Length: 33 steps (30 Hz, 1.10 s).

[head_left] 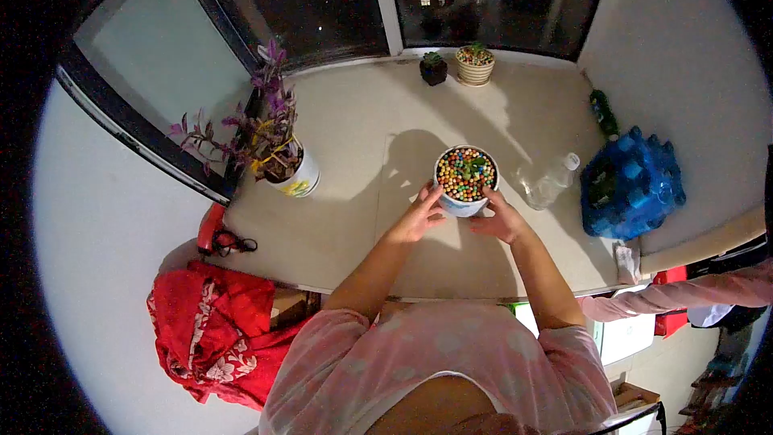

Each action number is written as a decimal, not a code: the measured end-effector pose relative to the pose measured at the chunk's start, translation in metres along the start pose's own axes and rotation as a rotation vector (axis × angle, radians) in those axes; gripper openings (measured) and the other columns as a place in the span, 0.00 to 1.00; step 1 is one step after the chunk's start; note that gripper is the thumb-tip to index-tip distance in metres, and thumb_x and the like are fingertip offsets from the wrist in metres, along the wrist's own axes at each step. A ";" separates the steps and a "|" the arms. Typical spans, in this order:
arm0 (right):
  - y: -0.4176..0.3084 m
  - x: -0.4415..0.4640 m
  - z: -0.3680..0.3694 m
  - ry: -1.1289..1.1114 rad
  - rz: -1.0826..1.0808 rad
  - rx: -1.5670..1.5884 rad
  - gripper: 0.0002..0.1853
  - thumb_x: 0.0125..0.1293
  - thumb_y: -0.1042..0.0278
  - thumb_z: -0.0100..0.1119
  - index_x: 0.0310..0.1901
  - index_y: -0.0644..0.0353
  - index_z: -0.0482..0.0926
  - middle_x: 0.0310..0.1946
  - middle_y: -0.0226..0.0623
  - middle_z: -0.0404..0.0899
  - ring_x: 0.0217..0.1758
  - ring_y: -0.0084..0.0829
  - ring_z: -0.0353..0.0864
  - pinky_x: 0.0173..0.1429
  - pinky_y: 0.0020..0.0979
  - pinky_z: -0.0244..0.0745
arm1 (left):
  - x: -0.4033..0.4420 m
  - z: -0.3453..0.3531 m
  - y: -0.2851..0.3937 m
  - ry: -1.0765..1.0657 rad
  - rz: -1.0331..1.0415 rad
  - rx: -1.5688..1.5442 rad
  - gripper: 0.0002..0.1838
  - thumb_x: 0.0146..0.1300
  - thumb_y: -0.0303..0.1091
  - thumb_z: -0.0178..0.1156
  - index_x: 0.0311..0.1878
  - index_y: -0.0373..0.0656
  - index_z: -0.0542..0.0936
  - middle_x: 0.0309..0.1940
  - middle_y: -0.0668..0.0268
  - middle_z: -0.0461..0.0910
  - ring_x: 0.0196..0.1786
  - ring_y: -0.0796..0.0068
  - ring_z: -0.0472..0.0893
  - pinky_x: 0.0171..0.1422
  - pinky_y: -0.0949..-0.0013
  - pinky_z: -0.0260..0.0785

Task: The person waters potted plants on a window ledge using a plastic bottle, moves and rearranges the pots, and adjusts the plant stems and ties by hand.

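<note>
A white flowerpot with blue marks [461, 207] stands upright at the middle of the pale sill, filled with colourful round beads [460, 180]. A small green plant [477, 166] grows out of the beads. My left hand [419, 216] curves against the pot's left side, thumb near the rim. On the opposite side, my right hand [501, 219] presses the pot with its thumb by the rim. Together both hands clasp the pot. Whether its base touches the sill I cannot tell.
Left stands a purple-leaved potted plant [278, 153]. Near the window are a small dark pot [433, 72] and a ribbed cream pot [475, 72]. To the right are a clear plastic bottle [554, 183], a green bottle [604, 115] and a blue-wrapped bottle pack [630, 185]. Red cloth [213, 330] lies lower left.
</note>
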State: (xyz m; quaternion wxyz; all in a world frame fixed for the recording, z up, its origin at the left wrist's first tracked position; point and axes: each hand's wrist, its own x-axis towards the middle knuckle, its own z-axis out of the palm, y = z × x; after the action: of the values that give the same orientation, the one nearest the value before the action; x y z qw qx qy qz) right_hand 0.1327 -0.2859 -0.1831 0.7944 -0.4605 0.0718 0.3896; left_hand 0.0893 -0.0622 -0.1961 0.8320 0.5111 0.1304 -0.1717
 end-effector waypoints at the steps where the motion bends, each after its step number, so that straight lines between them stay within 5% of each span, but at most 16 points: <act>1: -0.003 -0.001 0.001 0.011 0.024 -0.008 0.47 0.55 0.41 0.60 0.70 0.39 0.43 0.71 0.36 0.41 0.62 0.57 0.58 0.51 0.56 0.66 | 0.000 0.000 0.001 -0.023 0.009 0.026 0.42 0.57 0.60 0.58 0.68 0.57 0.50 0.63 0.69 0.55 0.59 0.61 0.63 0.59 0.53 0.63; 3: -0.002 0.005 -0.002 -0.027 0.043 0.042 0.47 0.54 0.40 0.61 0.69 0.39 0.43 0.70 0.37 0.42 0.63 0.57 0.57 0.53 0.58 0.65 | -0.002 -0.001 0.002 -0.070 0.027 0.079 0.45 0.56 0.63 0.57 0.70 0.60 0.46 0.65 0.65 0.53 0.62 0.60 0.60 0.62 0.51 0.56; 6: 0.002 0.015 -0.007 -0.043 0.032 0.068 0.47 0.54 0.39 0.61 0.69 0.38 0.44 0.70 0.37 0.43 0.64 0.56 0.57 0.54 0.57 0.65 | -0.001 -0.002 0.005 -0.033 -0.003 0.036 0.41 0.56 0.57 0.61 0.67 0.57 0.52 0.64 0.70 0.55 0.58 0.60 0.64 0.60 0.55 0.63; 11: 0.010 -0.009 0.022 -0.004 -0.146 0.021 0.46 0.54 0.39 0.61 0.69 0.40 0.45 0.70 0.33 0.44 0.65 0.51 0.56 0.57 0.52 0.64 | 0.000 0.005 0.004 0.024 0.027 0.072 0.48 0.53 0.60 0.60 0.70 0.58 0.46 0.67 0.62 0.51 0.62 0.55 0.61 0.62 0.49 0.57; 16: 0.018 -0.007 0.031 0.035 -0.287 -0.005 0.39 0.59 0.37 0.54 0.67 0.47 0.52 0.64 0.31 0.57 0.65 0.33 0.59 0.62 0.46 0.59 | 0.000 0.012 0.008 0.041 0.043 0.069 0.48 0.52 0.57 0.58 0.71 0.57 0.43 0.68 0.60 0.49 0.64 0.51 0.60 0.64 0.47 0.55; 24: 0.006 -0.010 0.038 0.046 -0.219 -0.022 0.44 0.58 0.33 0.51 0.69 0.38 0.43 0.69 0.40 0.45 0.69 0.52 0.51 0.64 0.60 0.53 | 0.014 0.009 0.008 0.053 0.073 0.020 0.46 0.53 0.57 0.60 0.71 0.60 0.46 0.66 0.63 0.54 0.63 0.52 0.62 0.62 0.49 0.60; 31: -0.023 0.051 0.026 0.096 -0.413 0.245 0.35 0.60 0.44 0.50 0.64 0.55 0.56 0.65 0.43 0.53 0.63 0.49 0.60 0.62 0.50 0.63 | 0.054 0.033 0.073 0.048 0.020 0.211 0.52 0.49 0.65 0.58 0.72 0.58 0.44 0.69 0.61 0.50 0.68 0.49 0.54 0.68 0.45 0.46; 32: -0.020 0.071 0.013 0.011 -0.495 0.235 0.36 0.61 0.44 0.51 0.66 0.39 0.46 0.66 0.43 0.47 0.62 0.51 0.62 0.55 0.49 0.72 | 0.055 0.033 0.078 0.022 0.047 0.206 0.52 0.49 0.67 0.58 0.71 0.57 0.45 0.70 0.61 0.48 0.68 0.49 0.53 0.68 0.45 0.46; 33: -0.038 0.077 0.015 0.060 -0.513 0.268 0.35 0.60 0.44 0.51 0.65 0.43 0.49 0.65 0.43 0.50 0.62 0.50 0.62 0.56 0.50 0.70 | 0.067 0.042 0.095 0.014 0.039 0.212 0.52 0.49 0.69 0.58 0.71 0.55 0.46 0.70 0.61 0.47 0.69 0.49 0.52 0.69 0.46 0.45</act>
State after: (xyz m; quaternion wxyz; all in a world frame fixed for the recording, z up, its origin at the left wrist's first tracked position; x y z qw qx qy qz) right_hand 0.2076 -0.2422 -0.1857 0.9182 -0.3660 0.0272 0.1491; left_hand 0.1915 -0.0705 -0.1274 0.7755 0.6000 0.1071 -0.1649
